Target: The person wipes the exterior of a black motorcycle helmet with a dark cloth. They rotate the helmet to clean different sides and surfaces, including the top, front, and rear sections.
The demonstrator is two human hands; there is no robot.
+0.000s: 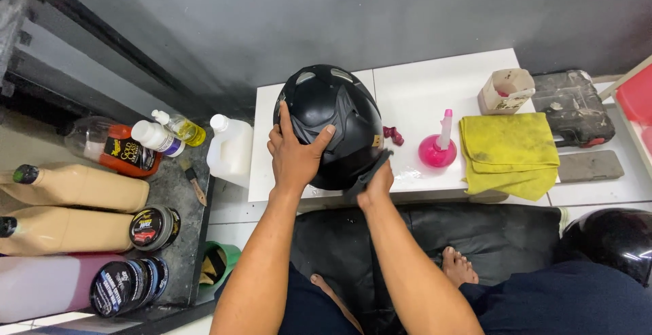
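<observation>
A glossy black helmet (pixel 337 114) rests on a low white table (pixel 421 97) in front of me. My left hand (pixel 293 153) lies flat on the helmet's left side, fingers spread, steadying it. At the helmet's lower right edge, my right hand (pixel 375 184) grips a dark grey cloth (pixel 370 169) pressed against the shell.
On the table sit a pink spray bottle (pixel 438 146), a folded yellow cloth (pixel 511 153), a small beige box (pixel 506 90) and a dark tool case (pixel 572 107). A white jug (pixel 229 148), bottles and tins fill a shelf at left. Another black helmet (pixel 611 240) lies at right.
</observation>
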